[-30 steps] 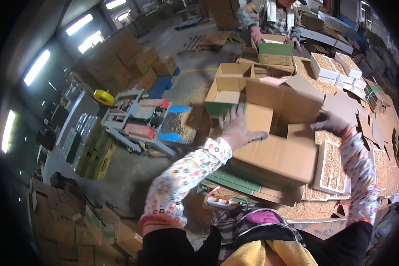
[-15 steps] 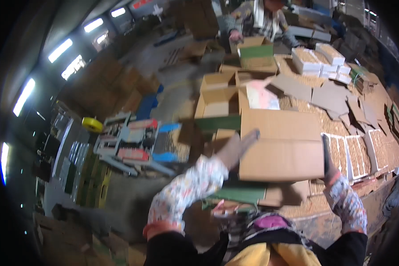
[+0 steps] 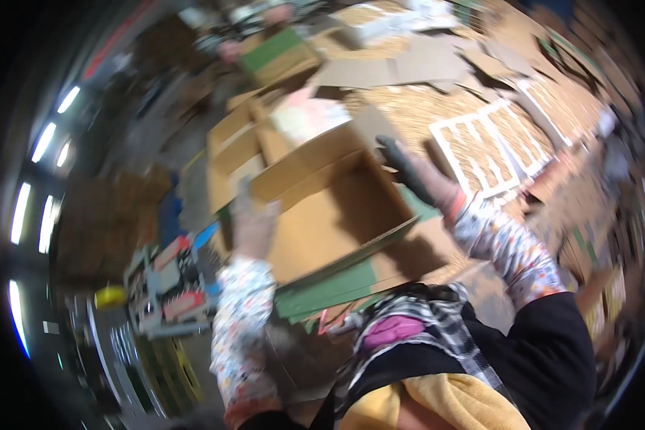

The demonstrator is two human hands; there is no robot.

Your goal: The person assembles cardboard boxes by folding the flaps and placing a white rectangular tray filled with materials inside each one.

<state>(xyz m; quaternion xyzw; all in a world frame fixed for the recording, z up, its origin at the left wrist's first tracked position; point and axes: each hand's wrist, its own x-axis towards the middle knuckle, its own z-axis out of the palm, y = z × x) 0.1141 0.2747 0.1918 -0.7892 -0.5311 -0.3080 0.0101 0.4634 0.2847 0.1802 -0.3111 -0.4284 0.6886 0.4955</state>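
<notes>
An empty cardboard box (image 3: 322, 222) sits open side up in front of me, its brown inside showing. My left hand (image 3: 254, 226), gloved and smeared by motion, is at its left wall, the thumb on the inner side and the fingers along the edge. My right hand (image 3: 421, 173), in a dark-tipped glove, is held off the box's far right corner with its fingers stretched out and nothing in them. Green-and-brown flat cardboard (image 3: 337, 294) lies beneath the box's near side.
More open boxes (image 3: 236, 154) stand to the left. White-framed blocks filled with straw-coloured sticks (image 3: 480, 150) lie at right on a surface strewn with the same sticks. Grey cardboard sheets (image 3: 416, 61) lie beyond. Another person's hand (image 3: 229, 51) is near a green-sided box (image 3: 276, 57). A metal-framed machine (image 3: 168, 287) stands left.
The box has turned from closed face up to open side up and has moved left and lower. My right hand has come away from it. The whole view has swung round.
</notes>
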